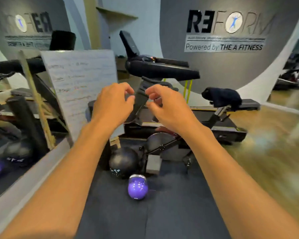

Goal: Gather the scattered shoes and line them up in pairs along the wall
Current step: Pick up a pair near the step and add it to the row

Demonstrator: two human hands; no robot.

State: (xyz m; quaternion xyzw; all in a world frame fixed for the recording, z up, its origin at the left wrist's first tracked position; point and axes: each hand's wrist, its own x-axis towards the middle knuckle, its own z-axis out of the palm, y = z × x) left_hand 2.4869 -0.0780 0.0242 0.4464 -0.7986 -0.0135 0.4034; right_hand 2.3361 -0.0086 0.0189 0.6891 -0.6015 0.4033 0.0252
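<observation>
No shoe is in view. My left hand and my right hand are raised side by side in front of me at mid-frame, backs toward the camera. The fingers of both curl loosely and hold nothing. Both bare forearms stretch up from the bottom corners. Behind the hands stands a black exercise bike.
A whiteboard leans on an easel left of the hands, next to a mirror wall. On the dark mat below lie a black ball, a purple kettlebell and a grey block. Wooden floor spreads to the right.
</observation>
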